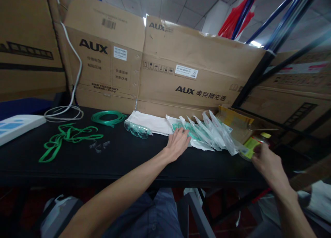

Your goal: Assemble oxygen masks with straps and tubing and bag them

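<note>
My left hand rests its outstretched fingers on the nearest of several clear-and-white packets with green tubing inside, which lie overlapping in a row. It does not appear to grip any of them. At the right end of that row, my right hand is closed around a bottle with a yellow-green label and a yellow cap, held tilted. Left of the packets lie a white sheet-like pouch and a clear greenish plastic piece with rounded chambers.
Leftward on the black table are a coil of green tubing, a tangled green strap, small clear parts and a white device. Cardboard panels stand behind. An open carton sits behind the bottle.
</note>
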Demonstrator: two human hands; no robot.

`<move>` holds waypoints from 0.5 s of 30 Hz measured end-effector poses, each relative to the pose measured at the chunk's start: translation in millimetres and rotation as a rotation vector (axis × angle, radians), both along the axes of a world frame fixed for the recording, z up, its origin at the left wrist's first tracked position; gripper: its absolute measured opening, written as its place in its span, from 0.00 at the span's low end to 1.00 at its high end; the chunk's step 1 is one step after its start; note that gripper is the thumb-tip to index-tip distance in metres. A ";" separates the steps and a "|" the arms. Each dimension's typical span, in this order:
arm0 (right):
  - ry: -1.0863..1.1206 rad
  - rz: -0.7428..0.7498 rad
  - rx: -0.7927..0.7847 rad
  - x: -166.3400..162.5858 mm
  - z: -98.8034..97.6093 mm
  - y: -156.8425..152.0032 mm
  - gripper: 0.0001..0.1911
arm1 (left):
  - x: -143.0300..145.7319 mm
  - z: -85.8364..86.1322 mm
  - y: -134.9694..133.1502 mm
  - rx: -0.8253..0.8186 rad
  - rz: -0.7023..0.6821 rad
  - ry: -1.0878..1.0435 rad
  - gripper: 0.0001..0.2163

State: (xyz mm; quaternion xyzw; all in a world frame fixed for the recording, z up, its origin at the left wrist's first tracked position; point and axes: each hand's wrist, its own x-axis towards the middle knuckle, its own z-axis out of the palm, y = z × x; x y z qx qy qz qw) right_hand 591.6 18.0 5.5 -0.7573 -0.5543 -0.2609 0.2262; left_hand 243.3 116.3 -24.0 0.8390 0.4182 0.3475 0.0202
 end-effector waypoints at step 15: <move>0.050 -0.054 -0.079 -42.1 -57.3 -16.7 0.24 | -2.1 6.6 -4.1 0.010 -0.027 0.066 0.13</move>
